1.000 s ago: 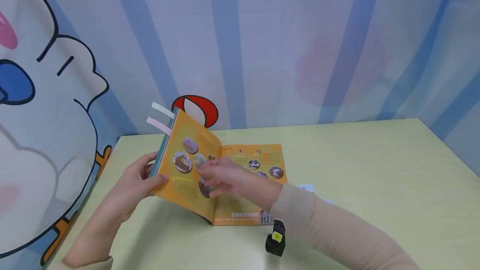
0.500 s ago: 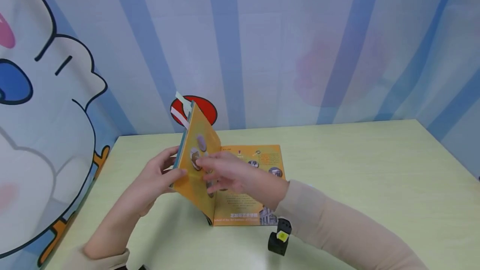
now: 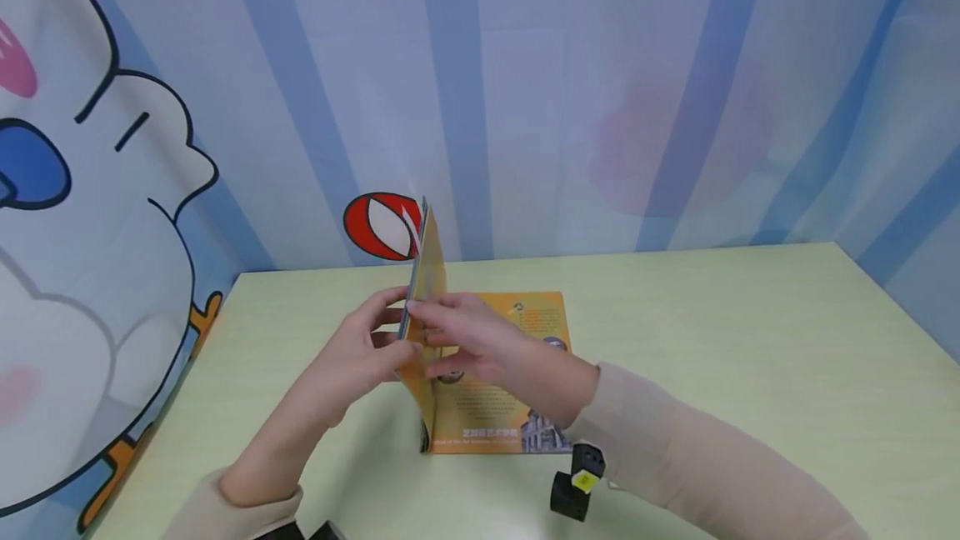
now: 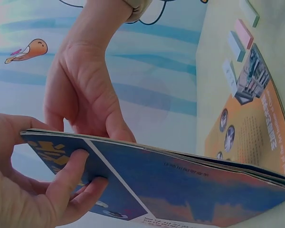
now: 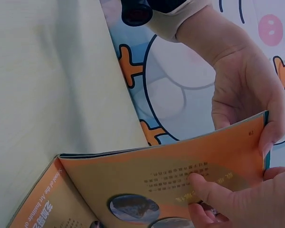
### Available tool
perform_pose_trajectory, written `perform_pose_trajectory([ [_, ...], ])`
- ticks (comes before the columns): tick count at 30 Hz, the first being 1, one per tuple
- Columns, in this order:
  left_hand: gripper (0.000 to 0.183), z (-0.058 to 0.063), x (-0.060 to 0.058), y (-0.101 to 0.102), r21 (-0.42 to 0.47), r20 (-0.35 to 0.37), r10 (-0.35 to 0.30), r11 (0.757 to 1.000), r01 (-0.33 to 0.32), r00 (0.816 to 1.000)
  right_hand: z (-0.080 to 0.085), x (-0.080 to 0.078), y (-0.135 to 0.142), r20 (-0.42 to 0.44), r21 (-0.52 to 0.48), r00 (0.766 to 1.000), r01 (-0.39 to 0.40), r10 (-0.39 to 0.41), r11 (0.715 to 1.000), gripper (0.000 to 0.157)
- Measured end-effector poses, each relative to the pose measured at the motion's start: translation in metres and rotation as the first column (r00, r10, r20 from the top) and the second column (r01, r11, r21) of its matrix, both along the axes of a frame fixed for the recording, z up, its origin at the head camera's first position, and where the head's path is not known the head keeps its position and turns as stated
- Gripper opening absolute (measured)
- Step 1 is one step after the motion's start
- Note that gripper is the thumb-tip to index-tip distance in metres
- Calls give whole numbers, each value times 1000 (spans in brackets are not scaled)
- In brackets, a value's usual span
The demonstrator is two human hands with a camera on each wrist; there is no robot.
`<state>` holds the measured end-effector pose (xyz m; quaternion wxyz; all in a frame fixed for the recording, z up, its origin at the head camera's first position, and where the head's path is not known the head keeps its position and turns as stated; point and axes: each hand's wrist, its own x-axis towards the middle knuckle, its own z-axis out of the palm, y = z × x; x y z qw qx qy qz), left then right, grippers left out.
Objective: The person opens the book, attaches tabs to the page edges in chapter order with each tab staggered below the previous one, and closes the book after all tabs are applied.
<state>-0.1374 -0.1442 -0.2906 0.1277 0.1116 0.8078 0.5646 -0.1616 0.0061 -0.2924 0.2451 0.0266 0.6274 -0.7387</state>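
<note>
An open book with orange pages stands half raised; its right page (image 3: 487,407) lies flat on the table. My left hand (image 3: 367,348) grips the outer edge of the upright left part (image 3: 430,269), thumb on the page side and fingers behind. In the left wrist view those fingers lie on the blue cover (image 4: 180,183). A pale paper strip (image 3: 411,227) sticks out beyond the upright edge. My right hand (image 3: 480,340) touches the raised orange page (image 5: 171,152), fingers extended, one fingertip right at its outer edge.
Several small pastel strip-shaped pads (image 4: 244,33) lie beside the flat page, hidden by the right arm in the head view. A striped blue curtain (image 3: 540,107) hangs behind the table (image 3: 712,332). A cartoon panel (image 3: 97,315) stands along the left side.
The left hand has swung the book's left part rightward, from leaning left to nearly upright. The right hand stays against the page, its fingertip now at the outer edge.
</note>
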Motion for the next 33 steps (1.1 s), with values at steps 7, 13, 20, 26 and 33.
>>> perform_pose_trajectory([
  [7, 61, -2, 2, 14, -36, -7, -12, 999, 12, 1000, 1, 4, 12, -5, -35, 999, 49, -49, 998, 39],
  [13, 62, -8, 2, 26, -54, -1, -13, 998, 13, 1000, -1, 5, 22, -1, -45, 998, 67, -67, 997, 37],
  [20, 67, -14, 2, 35, -63, -41, -66, 996, 63, 997, -4, 5, 35, 9, -45, 997, 77, -77, 996, 38],
  [26, 69, -19, 2, 39, -66, -47, -111, 992, 108, 993, -6, 5, 45, 0, -46, 997, 79, -79, 996, 36],
  [33, 84, -33, 0, 42, -146, -143, -296, 950, 276, 944, -11, 5, 57, 6, -71, 997, 83, -83, 994, 32],
])
